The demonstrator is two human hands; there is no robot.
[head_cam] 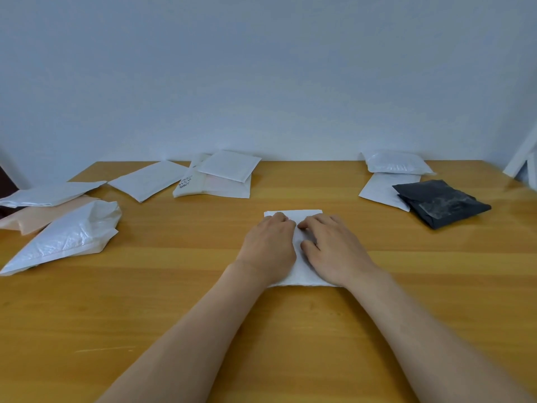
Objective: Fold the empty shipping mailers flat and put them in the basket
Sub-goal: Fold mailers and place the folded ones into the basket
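Observation:
A small white mailer [296, 216] lies folded on the wooden table [174, 301] at its middle. My left hand [268, 247] and my right hand [334, 248] both press palm-down on it, fingers curled at its centre, covering most of it. Only its far edge, a strip between the hands and its near edge show. Other mailers lie around: a crumpled white one [66, 237] at the left, a flat white one [148, 180] behind it, and a black one [441, 203] at the right. No basket is in view.
A peach mailer [37, 215] and a silvery one [49, 193] lie at the far left edge. A stack of white padded mailers [223, 175] sits at the back centre. Two white mailers [392, 170] lie at the back right. A pale wall stands behind the table.

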